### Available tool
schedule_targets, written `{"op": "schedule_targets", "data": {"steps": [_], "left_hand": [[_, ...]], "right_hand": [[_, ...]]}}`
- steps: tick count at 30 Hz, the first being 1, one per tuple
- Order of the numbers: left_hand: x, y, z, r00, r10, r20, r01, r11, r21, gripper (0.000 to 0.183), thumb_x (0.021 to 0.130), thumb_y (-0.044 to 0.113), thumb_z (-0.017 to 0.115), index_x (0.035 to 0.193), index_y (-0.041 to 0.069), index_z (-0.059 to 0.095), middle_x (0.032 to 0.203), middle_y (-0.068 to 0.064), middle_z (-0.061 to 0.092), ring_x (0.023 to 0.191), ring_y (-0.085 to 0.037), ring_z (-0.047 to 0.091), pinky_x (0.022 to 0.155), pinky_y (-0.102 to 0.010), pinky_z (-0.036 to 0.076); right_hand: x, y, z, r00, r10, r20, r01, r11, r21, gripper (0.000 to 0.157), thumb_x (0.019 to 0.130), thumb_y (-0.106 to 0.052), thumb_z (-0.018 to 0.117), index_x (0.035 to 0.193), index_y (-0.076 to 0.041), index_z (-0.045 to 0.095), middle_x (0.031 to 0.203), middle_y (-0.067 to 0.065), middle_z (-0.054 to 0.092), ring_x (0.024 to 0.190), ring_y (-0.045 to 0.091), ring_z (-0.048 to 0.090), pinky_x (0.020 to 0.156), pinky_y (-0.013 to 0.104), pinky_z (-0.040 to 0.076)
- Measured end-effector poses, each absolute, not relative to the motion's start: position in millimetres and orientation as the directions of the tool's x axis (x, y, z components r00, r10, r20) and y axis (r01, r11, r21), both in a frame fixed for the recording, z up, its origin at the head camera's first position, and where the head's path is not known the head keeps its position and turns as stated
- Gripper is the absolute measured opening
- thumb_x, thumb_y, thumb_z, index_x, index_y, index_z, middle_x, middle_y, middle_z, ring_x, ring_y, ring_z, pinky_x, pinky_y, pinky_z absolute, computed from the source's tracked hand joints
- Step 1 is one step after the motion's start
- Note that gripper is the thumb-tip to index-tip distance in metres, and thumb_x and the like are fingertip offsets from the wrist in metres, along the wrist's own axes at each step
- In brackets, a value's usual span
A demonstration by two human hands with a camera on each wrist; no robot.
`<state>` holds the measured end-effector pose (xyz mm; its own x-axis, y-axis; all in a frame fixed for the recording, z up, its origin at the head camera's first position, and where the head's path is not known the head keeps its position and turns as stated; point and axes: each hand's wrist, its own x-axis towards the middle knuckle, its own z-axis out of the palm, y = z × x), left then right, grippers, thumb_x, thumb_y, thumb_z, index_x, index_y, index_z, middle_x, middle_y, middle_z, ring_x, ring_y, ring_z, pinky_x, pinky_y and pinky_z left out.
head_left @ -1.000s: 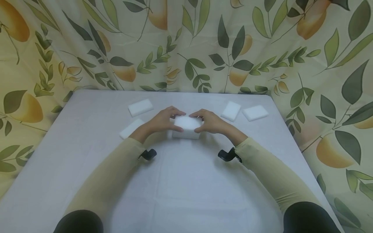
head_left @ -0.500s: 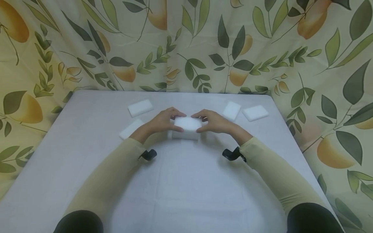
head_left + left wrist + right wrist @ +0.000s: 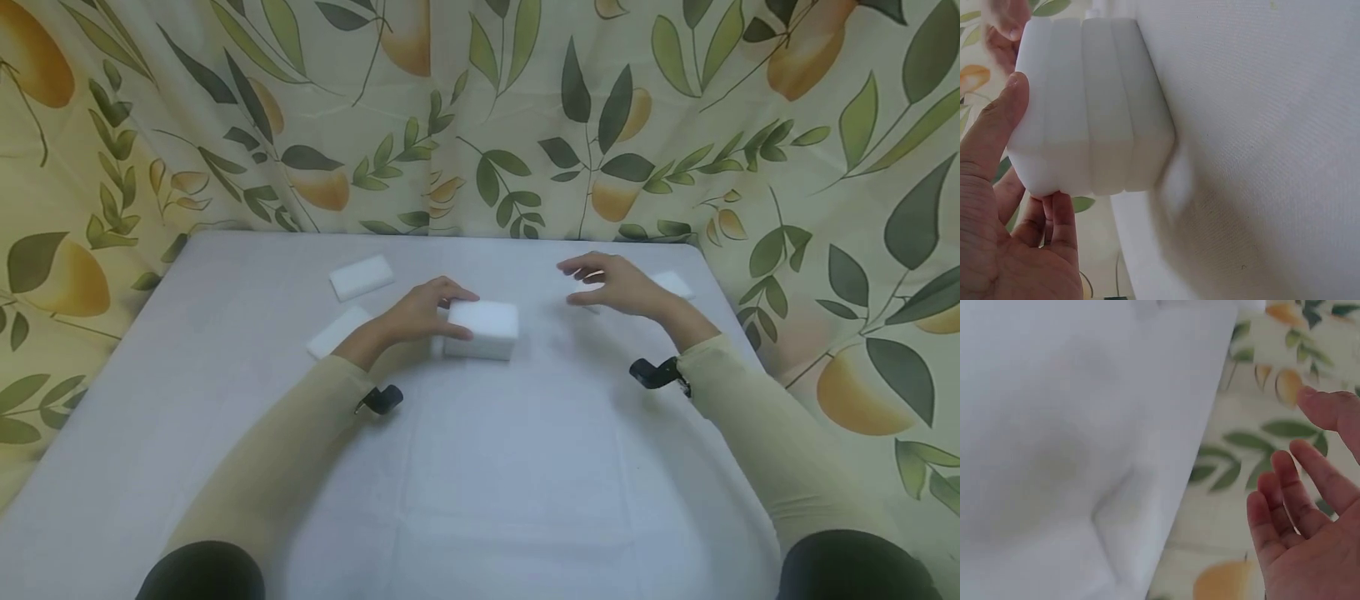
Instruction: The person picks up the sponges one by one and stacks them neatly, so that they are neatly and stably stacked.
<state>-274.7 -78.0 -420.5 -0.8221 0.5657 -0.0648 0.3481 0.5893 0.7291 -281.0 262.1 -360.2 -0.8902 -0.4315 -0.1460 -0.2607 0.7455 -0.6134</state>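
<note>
Near the far side of the white-covered table [image 3: 480, 483], a stack of white slabs [image 3: 483, 325] stands between my two hands, four layers high, its sides roughly flush. I have it clamped at its left end with my left hand [image 3: 418, 312]: the thumb rests at the near edge of the top slab, and the fingers reach round to the far side. My right hand [image 3: 613, 285] hangs in the air to the right of the stack, well clear of it, thumb and fingers apart and loosely bent. Below that hand lies a single slab [image 3: 593, 309], mostly hidden from the head view, and another slab [image 3: 672, 284] shows partly behind my wrist. Over on my left, one flat slab [image 3: 362, 277] lies toward the back, and a nearer slab [image 3: 339, 331] is partly covered by my left wrist.
</note>
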Motion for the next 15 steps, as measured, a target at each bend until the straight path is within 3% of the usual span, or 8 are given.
{"op": "schedule_targets", "data": {"steps": [7, 15], "left_hand": [[-276, -78, -420, -0.825, 0.561, -0.067, 0.34, 0.588, 0.734, 0.066, 0.077, 0.04, 0.083, 0.136, 0.021, 0.06, 0.133, -0.002, 0.051, 0.123, -0.026, 0.052, 0.105, -0.043, 0.044], [-276, -79, -421, -0.828, 0.555, -0.077, 0.328, 0.591, 0.737, 0.065, 0.076, 0.04, 0.083, 0.135, 0.022, 0.061, 0.132, -0.001, 0.052, 0.123, -0.026, 0.051, 0.105, -0.044, 0.044]], "right_hand": [[-304, 332, -353, -0.948, -0.286, -0.142, -0.159, 0.808, -0.567, 0.063, 0.092, -0.02, 0.069, 0.146, -0.002, 0.042, 0.143, 0.023, 0.046, 0.132, 0.042, 0.041, 0.11, 0.057, 0.036], [-321, 396, -377, -0.963, -0.21, -0.167, -0.094, 0.848, -0.522, 0.064, 0.093, -0.012, 0.065, 0.147, 0.007, 0.035, 0.145, 0.033, 0.036, 0.132, 0.051, 0.033, 0.11, 0.063, 0.029]]}}
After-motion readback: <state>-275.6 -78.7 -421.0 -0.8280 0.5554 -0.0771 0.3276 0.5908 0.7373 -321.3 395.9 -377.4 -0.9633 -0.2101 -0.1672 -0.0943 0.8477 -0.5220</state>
